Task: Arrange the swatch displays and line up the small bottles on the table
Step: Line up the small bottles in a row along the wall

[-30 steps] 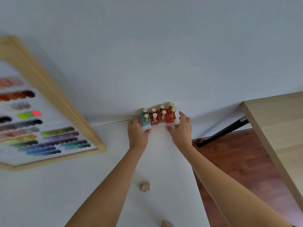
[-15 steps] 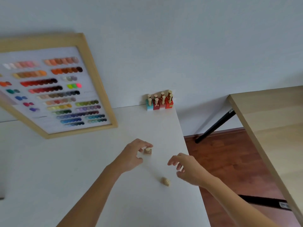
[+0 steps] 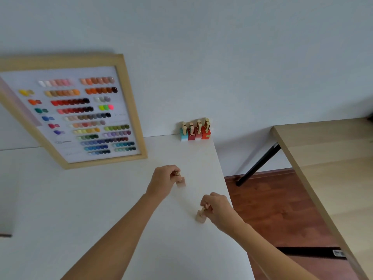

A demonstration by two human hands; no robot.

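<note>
Right hand [image 3: 219,210] is sitting nearest, close to the right edge of the white table [image 3: 101,209], fingers pinching the gold cap of a beige bottle [image 3: 200,216]. That bottle is tilting, its square base touching or just above the tabletop; cannot tell which. Left hand [image 3: 162,181] is sitting a bit farther in and to the left, fingers closing on the cap of a pink bottle [image 3: 180,181], base hanging below the fingers and blurring slightly. The two held bottles are staying well apart from each other, bare tabletop lying between them. Both forearms are crossing the near part of the table from the bottom edge.

Farther back, the framed swatch board [image 3: 80,116] is leaning against the wall [image 3: 222,57] at the table's far left, rows of coloured nail tips showing inside a light wood frame. A grey flat thing is peeking in at the left edge; too cut off to identify.

At the far right corner of the table, a cluster of bottles [image 3: 195,131] is standing upright against the wall in two tight rows, gold caps up: one teal at the left, the front ones beside it red and orange. Nothing is standing between the hands and that cluster.

Off the table to the right, a wooden desk [image 3: 327,154] with a black leg [image 3: 256,166] is standing over reddish wood floor [image 3: 272,209].
</note>
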